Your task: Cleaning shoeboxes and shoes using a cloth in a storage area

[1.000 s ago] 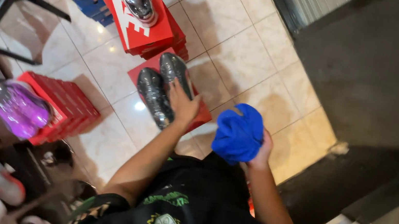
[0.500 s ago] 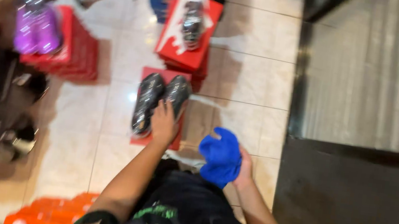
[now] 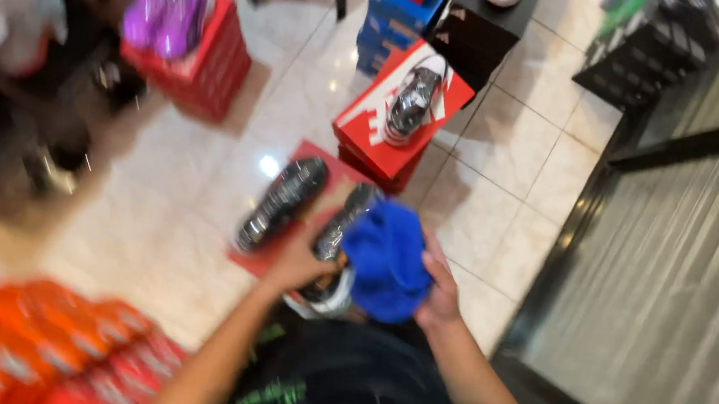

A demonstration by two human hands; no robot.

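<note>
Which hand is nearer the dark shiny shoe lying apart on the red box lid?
Left. The left hand is just beside that shoe; the right hand holds the blue cloth farther away.

your left hand grips a dark shoe; your right hand presses a blue cloth against it.

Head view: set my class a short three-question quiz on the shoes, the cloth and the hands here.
1. True or false: the right hand holds a blue cloth.
2. What does the left hand grip?
A. purple shoe
B. dark sneaker
C. red box lid
3. On what does the other dark shoe lie?

Key:
1. True.
2. B, the dark sneaker, lifted at the cloth.
3. A flat red shoebox on the tiled floor.
</note>
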